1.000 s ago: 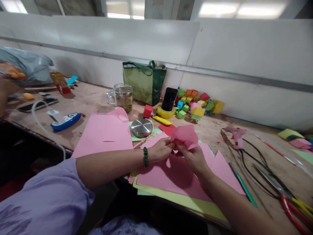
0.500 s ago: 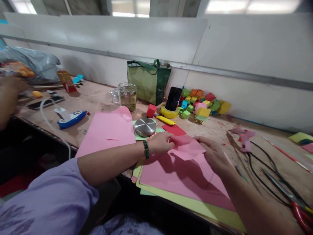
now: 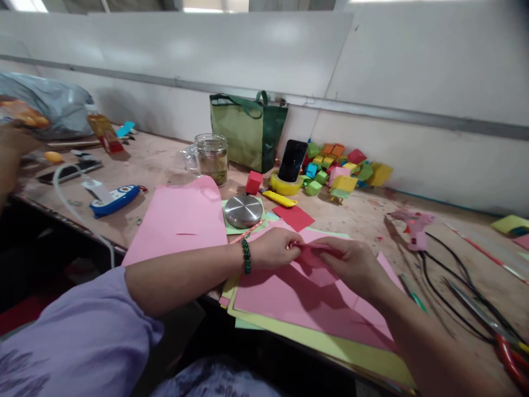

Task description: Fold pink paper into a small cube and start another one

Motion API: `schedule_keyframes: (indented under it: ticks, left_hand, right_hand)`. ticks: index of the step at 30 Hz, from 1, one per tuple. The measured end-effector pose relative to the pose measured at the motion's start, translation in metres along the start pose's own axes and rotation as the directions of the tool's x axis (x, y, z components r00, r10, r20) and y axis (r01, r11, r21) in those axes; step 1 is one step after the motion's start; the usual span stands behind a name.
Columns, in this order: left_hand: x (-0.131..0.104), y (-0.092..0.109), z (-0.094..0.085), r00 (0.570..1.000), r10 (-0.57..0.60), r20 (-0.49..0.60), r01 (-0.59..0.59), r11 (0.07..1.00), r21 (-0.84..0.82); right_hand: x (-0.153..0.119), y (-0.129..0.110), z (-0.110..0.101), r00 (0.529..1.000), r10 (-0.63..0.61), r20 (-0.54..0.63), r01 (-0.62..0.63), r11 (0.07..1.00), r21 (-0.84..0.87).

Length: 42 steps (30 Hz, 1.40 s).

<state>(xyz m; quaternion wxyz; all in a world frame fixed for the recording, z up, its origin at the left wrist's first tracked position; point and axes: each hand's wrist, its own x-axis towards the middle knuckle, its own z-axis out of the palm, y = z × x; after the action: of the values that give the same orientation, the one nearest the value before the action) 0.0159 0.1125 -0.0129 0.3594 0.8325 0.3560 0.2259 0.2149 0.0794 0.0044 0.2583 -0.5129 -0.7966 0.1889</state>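
Note:
Between both hands is a small sheet of pink paper point(image 3: 313, 258), its far edge bent over. My left hand point(image 3: 276, 247), with a green bead bracelet on the wrist, pinches its left end. My right hand point(image 3: 351, 263) grips the right side between thumb and fingers. Below them lies a stack of pink and yellow paper sheets point(image 3: 268, 298) at the table edge. Just beyond my left hand sits a round metal disc point(image 3: 243, 211) on green paper. A red paper square point(image 3: 294, 218) lies behind the pink piece.
Scissors point(image 3: 475, 306) and a pink glue gun point(image 3: 415, 226) with a black cord lie at right. Behind stand a glass mug point(image 3: 211, 159), a phone point(image 3: 292, 160) on yellow tape, and several paper cubes point(image 3: 330, 168). Another person's hand point(image 3: 16, 140) is at far left.
The pink paper was spread flatter; now its far edge is folded over. My right hand has moved left, closer to my left hand, and closed on the paper.

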Motion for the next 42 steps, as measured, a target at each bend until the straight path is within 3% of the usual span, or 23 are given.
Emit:
schedule_keyframes:
  ticks: [6,12,15,18,24,27,31,34,39,42]
  left_hand:
    - [-0.001,0.004,0.001,0.998,-0.027,0.052,0.033,0.992,-0.123]
    - [0.000,0.007,0.005,0.982,-0.154,0.112,0.186,0.903,-0.388]
    - [0.001,0.006,0.006,0.988,-0.134,0.071,0.151,0.896,-0.418]
    - [0.001,0.006,0.006,0.992,-0.113,0.053,0.124,0.892,-0.435]
    - [0.001,0.009,0.008,0.973,-0.180,0.142,0.229,0.792,-0.566]
    - [0.000,0.006,0.009,0.988,-0.128,0.084,0.153,0.850,-0.504]
    - [-0.002,0.005,0.009,0.998,0.033,-0.046,-0.045,0.963,-0.265]
    - [-0.004,0.007,0.010,0.989,0.122,-0.087,-0.133,0.983,-0.130]
    - [-0.003,0.007,0.011,0.989,0.119,-0.085,-0.125,0.990,-0.071]
    - [-0.002,0.004,0.011,0.990,0.104,-0.091,-0.107,0.994,-0.038]
  right_hand:
    - [0.001,0.000,-0.001,0.998,-0.059,0.023,0.058,0.998,0.023]
    - [-0.001,-0.001,-0.001,0.990,-0.097,-0.107,0.099,0.995,0.016]
    - [-0.002,-0.001,-0.001,0.974,-0.154,-0.164,0.144,0.987,-0.072]
    - [-0.001,0.000,-0.001,0.964,-0.233,-0.131,0.226,0.972,-0.068]
    - [0.001,0.002,-0.004,0.954,-0.290,-0.081,0.291,0.957,0.012]
    - [0.002,0.001,-0.008,0.959,-0.277,-0.055,0.281,0.957,0.068]
    - [0.003,0.002,-0.009,0.974,-0.209,-0.087,0.219,0.967,0.131]
    - [0.003,0.002,-0.004,0.979,-0.180,-0.096,0.192,0.972,0.134]
    - [0.000,-0.006,-0.005,0.973,-0.227,-0.036,0.229,0.962,0.146]
    - [-0.001,-0.014,-0.014,0.981,-0.187,0.050,0.170,0.956,0.238]
